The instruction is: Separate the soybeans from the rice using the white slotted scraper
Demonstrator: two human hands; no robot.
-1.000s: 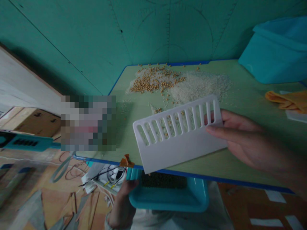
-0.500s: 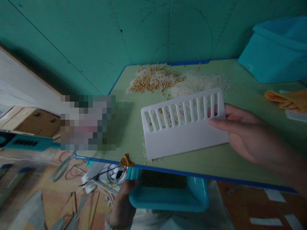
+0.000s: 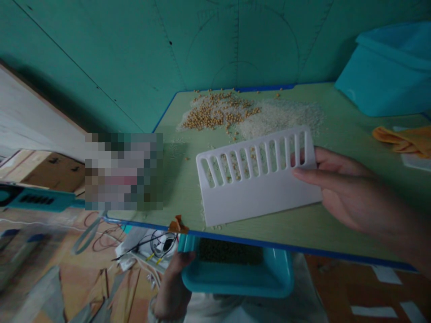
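My right hand [image 3: 346,186] is closed on the right end of a white slotted plastic board [image 3: 259,195], thumb in front and fingers behind. The board is tilted over the pale green tabletop [image 3: 363,224], with rice and a few beans showing through its slots. Behind it lie a heap of yellow soybeans [image 3: 208,114] and a spread of white rice [image 3: 286,114]. Below the table's front edge, my left hand [image 3: 175,282] grips the left side of a teal plastic basin [image 3: 235,282]. Small dark green grains [image 3: 229,251] cover part of the basin's bottom.
At the back right stands a teal bin [image 3: 390,76], with an orange cloth [image 3: 404,137] in front of it. Brown tape [image 3: 178,224] sticks to the front edge. A cardboard box [image 3: 50,168] and cables [image 3: 161,242] are at left. A green wall [image 3: 134,49] rises behind the table.
The white board has moved slightly down and toward me, its left end a little left. A lone bean now shows left of the board. My left hand and the basin have hardly moved.
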